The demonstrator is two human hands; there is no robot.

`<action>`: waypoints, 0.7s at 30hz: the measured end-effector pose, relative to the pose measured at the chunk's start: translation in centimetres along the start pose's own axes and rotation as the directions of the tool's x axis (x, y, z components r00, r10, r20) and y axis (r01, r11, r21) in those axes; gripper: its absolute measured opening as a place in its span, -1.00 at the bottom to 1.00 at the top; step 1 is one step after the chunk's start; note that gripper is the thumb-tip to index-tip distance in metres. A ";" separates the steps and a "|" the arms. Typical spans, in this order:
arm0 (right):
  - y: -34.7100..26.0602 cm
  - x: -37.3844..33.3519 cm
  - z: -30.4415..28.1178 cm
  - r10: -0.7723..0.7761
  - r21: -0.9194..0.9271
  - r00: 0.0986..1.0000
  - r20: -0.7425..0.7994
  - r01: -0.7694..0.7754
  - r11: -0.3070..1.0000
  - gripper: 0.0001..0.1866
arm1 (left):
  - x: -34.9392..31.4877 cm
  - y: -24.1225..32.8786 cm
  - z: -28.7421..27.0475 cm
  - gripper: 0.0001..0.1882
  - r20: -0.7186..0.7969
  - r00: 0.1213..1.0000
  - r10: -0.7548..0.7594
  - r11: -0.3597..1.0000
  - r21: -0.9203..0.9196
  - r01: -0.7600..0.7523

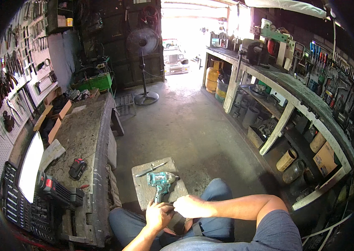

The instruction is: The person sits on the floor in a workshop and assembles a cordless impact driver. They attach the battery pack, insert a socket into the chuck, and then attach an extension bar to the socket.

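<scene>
A teal and black cordless impact wrench (161,180) lies on a worn wooden stool top (141,186) in front of my knees, its nose pointing right. Curled round the lower end of its handle is my left hand (157,216). My right hand (191,206) is closed in a pinch right beside it, the fingers of both nearly meeting. Something small and dark shows between them, too hidden to name. Beyond the wrench, a slim dark tool with a pale tip (151,169) lies slantwise on the stool.
On the left workbench (80,129) lie a black and red battery pack (77,168), a lit work lamp (30,169) and a socket set (11,201). A long bench (294,98) with loaded shelves runs along the right. A standing fan (143,44) stands ahead by the doorway.
</scene>
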State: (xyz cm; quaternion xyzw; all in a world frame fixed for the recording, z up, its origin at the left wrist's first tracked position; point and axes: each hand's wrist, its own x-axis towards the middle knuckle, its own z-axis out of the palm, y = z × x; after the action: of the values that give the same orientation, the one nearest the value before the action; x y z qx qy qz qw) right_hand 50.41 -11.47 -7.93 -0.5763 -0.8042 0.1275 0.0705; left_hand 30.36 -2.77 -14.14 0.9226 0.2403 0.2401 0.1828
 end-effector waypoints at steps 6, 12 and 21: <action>-0.7 -0.1 -2.0 -0.105 -0.125 0.993 0.050 0.110 0.986 -0.69 | 0.1 -0.2 -0.1 -0.72 0.061 0.997 -0.045 0.999 0.006 0.044; -1.9 0.0 -2.0 0.222 0.146 0.938 0.266 -0.266 0.953 -0.77 | 0.1 0.2 -0.2 -0.82 0.017 1.000 -0.024 1.000 0.014 0.024; 0.0 -0.7 -1.7 0.066 0.069 0.996 0.066 -0.070 0.995 -0.65 | 0.1 -0.1 0.0 -0.79 -0.005 1.000 -0.019 1.000 -0.022 0.019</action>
State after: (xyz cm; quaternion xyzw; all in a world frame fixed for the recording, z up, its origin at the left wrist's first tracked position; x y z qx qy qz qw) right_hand 51.09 -11.91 -6.32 -0.5962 -0.7808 0.1766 0.0609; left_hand 30.41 -2.66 -14.12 0.9176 0.2467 0.2435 0.1947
